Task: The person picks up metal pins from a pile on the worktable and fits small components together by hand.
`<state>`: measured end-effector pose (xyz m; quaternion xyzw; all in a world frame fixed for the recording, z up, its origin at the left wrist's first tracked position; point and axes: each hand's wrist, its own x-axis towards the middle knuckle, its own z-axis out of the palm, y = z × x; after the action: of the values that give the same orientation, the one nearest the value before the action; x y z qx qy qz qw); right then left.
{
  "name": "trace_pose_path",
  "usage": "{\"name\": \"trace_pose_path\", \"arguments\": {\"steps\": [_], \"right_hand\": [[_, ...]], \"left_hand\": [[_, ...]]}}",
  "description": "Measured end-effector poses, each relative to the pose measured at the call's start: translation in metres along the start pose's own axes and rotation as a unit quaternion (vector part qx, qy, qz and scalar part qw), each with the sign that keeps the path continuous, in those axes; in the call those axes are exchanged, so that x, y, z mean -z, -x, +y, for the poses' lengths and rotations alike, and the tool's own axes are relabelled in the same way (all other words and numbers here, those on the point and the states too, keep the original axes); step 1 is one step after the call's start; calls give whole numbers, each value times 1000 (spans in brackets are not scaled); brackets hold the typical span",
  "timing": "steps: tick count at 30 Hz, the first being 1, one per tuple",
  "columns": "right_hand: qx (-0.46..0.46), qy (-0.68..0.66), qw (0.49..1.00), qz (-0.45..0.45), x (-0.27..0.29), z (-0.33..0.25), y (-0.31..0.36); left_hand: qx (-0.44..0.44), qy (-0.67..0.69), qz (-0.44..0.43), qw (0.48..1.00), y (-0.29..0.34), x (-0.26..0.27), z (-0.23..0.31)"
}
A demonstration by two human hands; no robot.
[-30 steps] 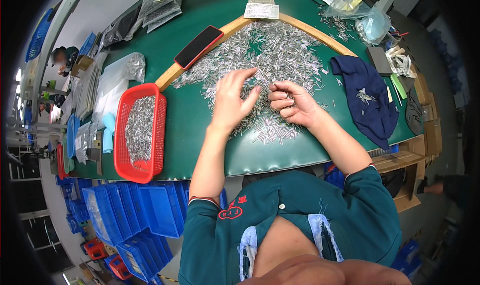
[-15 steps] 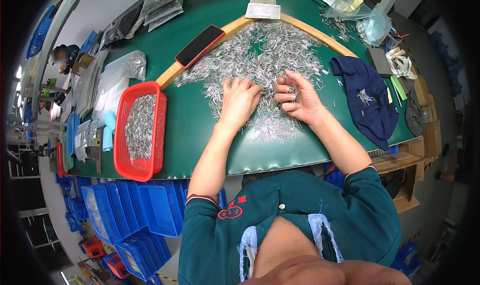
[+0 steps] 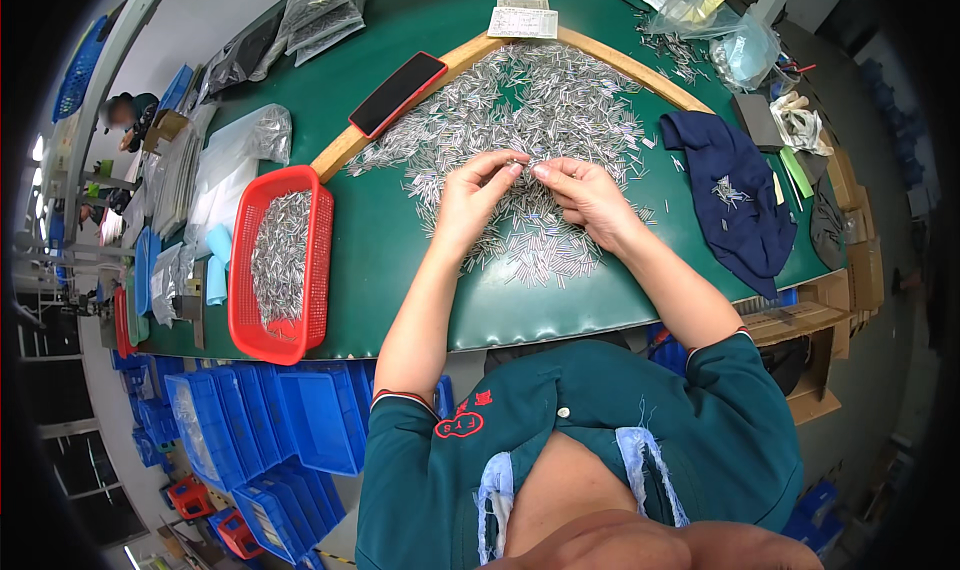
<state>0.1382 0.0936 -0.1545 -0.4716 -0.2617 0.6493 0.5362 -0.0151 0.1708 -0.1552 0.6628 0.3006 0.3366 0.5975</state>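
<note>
A wide heap of short, thin silvery metal pins [image 3: 550, 245] covers the middle of the green table [image 3: 520, 315]. Above the heap, my left hand [image 3: 472, 195] and my right hand [image 3: 592, 202] meet at the fingertips. Thumb and forefinger are pinched on each hand, and the right hand's other fingers curl inward. Whatever lies between the fingertips is too small to make out. To the left stands a red perforated plastic basket [image 3: 322, 255] with many similar pins inside.
Wooden strips [image 3: 640, 70] border the heap's far side; a red-edged phone [image 3: 398, 94] rests on the left one. A dark blue cloth [image 3: 735, 225] with some pins lies right. Plastic bags [image 3: 748, 52] sit far right, blue bins [image 3: 315, 420] below the table's front edge.
My left hand has lifted from the pins and turned, and my right hand has moved slightly left and down. Their fingertips, apart before, now come together in pinches.
</note>
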Motion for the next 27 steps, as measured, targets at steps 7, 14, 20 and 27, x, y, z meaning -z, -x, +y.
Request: {"name": "trace_pose_path", "arguments": {"steps": [7, 14, 20, 27], "right_hand": [[37, 20, 999, 25, -3, 0, 2], [65, 61, 996, 24, -3, 1, 3], [111, 69, 990, 49, -1, 4, -2], [173, 80, 981, 24, 7, 15, -11]], "left_hand": [[-117, -145, 17, 982, 4, -9, 6], [-148, -226, 64, 961, 3, -12, 3], [-222, -310, 51, 923, 2, -13, -5], [-271, -398, 54, 875, 6, -16, 2]]}}
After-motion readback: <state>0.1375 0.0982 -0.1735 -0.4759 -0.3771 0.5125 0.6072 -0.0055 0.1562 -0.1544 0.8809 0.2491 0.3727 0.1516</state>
